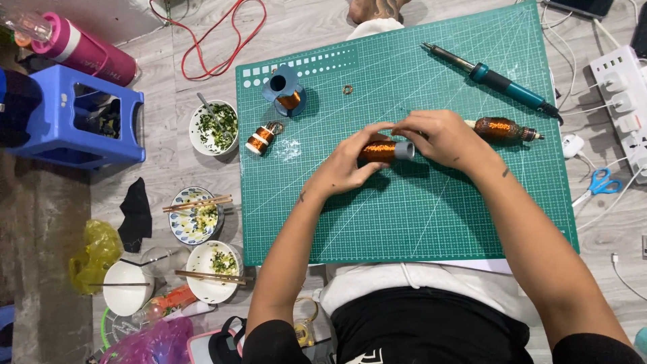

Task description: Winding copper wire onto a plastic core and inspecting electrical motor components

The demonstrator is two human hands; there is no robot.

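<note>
Both of my hands hold one copper wire coil (383, 149) on a grey tube just above the green cutting mat (418, 216). My left hand (347, 165) grips its left end from below. My right hand (441, 138) pinches the grey right end with the fingertips. A second, larger copper coil (500, 128) lies on the mat just right of my right hand. A teal soldering iron (495, 76) rests diagonally at the mat's far right. At the far left of the mat stand a blue spool with copper wire (286, 92) and a small copper coil (261, 138).
Bowls with chopped greens (214, 127) and chopsticks (197, 202) sit on the floor left of the mat. A blue plastic stool (81, 116) and pink bottle (84, 50) are far left. A white power strip (623, 94) and blue scissors (602, 183) lie at the right.
</note>
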